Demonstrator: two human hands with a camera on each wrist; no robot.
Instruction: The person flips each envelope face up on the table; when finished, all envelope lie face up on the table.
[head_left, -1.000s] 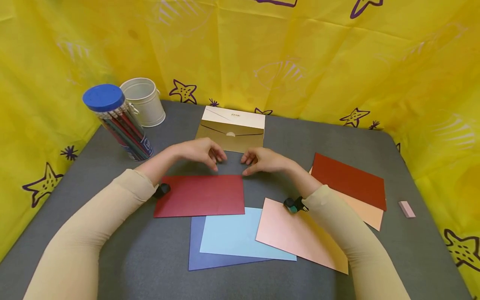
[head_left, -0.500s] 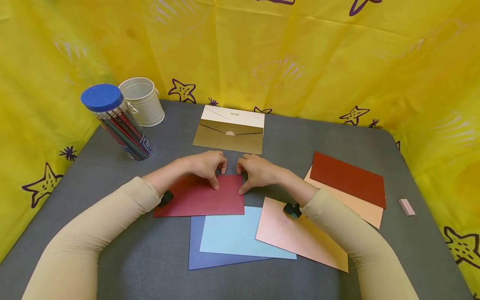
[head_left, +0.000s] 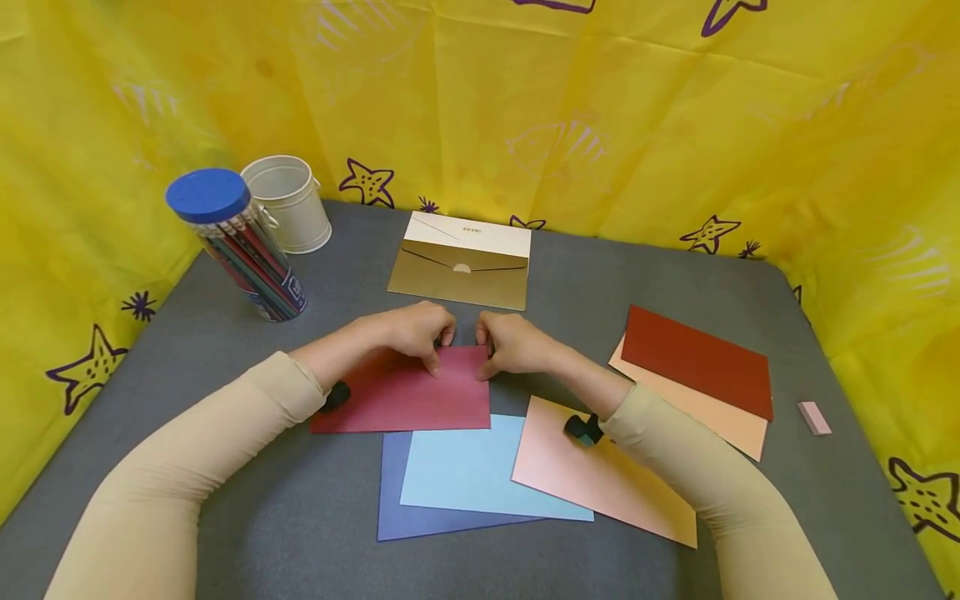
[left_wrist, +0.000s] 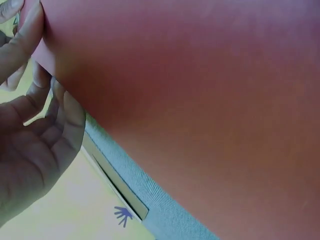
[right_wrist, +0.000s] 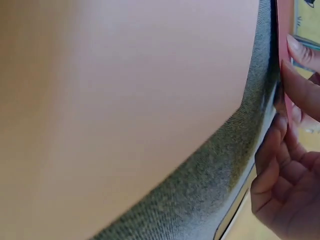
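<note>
In the head view a crimson envelope [head_left: 420, 400] lies crosswise in front of me, its far edge slightly raised. My left hand [head_left: 416, 331] pinches that far edge, thumb on top and fingers curled under. At the far right corner my right hand [head_left: 513, 343] pinches the same envelope in the same way. The left wrist view is mostly filled by the crimson surface [left_wrist: 210, 110]. A thin side of the envelope [right_wrist: 284, 50] shows between thumb and fingers in the right wrist view. Just nearer lie a light blue envelope [head_left: 465, 471] and a darker blue one [head_left: 393, 500] beneath it.
A pink envelope [head_left: 577, 467] overlaps the light blue one. Rust-red [head_left: 697, 358] and peach [head_left: 738, 433] envelopes lie right, near an eraser [head_left: 813, 418]. Behind are gold [head_left: 457, 283] and white [head_left: 480, 233] envelopes, a pencil tub [head_left: 240, 250] and a white bucket [head_left: 292, 208].
Both hands have come down and nearer from above the table and taken hold of the crimson envelope's far edge, which has risen a little. The other envelopes stay put.
</note>
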